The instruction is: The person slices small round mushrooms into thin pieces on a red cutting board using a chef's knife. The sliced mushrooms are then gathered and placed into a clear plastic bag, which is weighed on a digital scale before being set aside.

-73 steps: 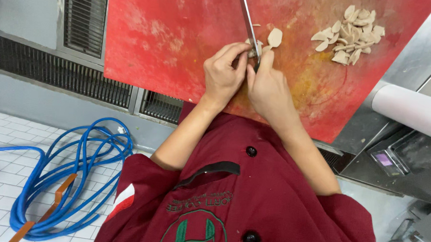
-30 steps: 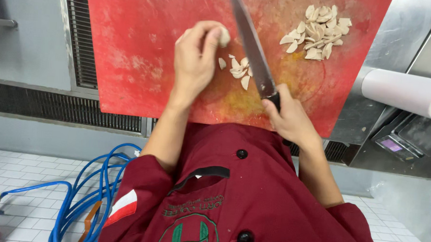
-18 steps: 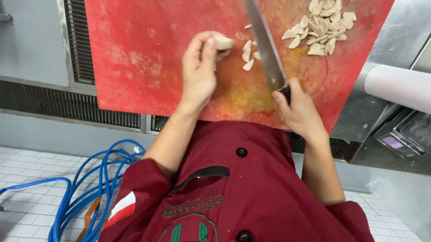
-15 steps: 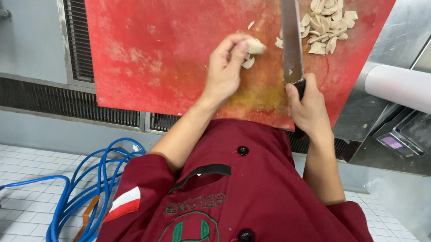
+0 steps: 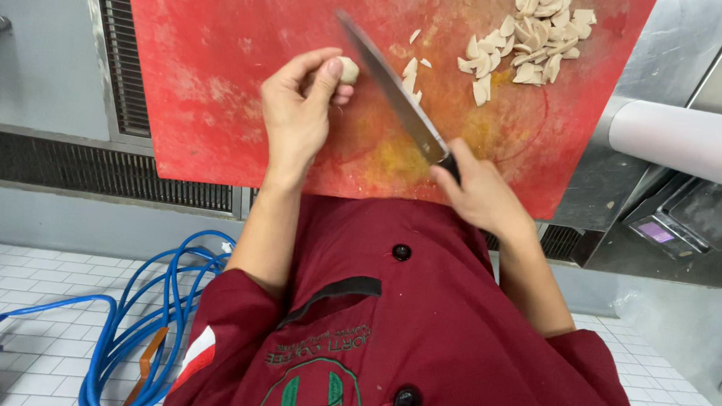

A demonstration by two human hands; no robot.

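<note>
Blue hose (image 5: 141, 315): I see it coiled on the white tiled floor at the far left, well apart from the work.

Cutting board (image 5: 220, 83): red, stained yellow near its middle, lying on the steel desk (image 5: 668, 38).

Left hand (image 5: 296, 115): I see its grip closed around a small pale lump (image 5: 348, 68), thumb and fingertips pinching it on the board, just left of the blade. I judge the lump light, soft and a little slippery, easily squashed; best held low at its sides, fingertips curled back from the edge.

Knife (image 5: 390, 86): long steel blade, angled up and left across the board, tip above the lump. I judge it stiff and sharp.

Right hand (image 5: 479, 192): grip clamped on the dark knife handle at the board's near edge.

Slices (image 5: 530, 44): pale thin pieces heaped at the board's upper right, a few loose ones beside the blade. Light and fragile, I judge.

Paper roll (image 5: 680, 144): white, lying on its side at the right.

Small device (image 5: 658, 232): grey, with a purple lit panel, below the roll. I see no packages or signs.
</note>
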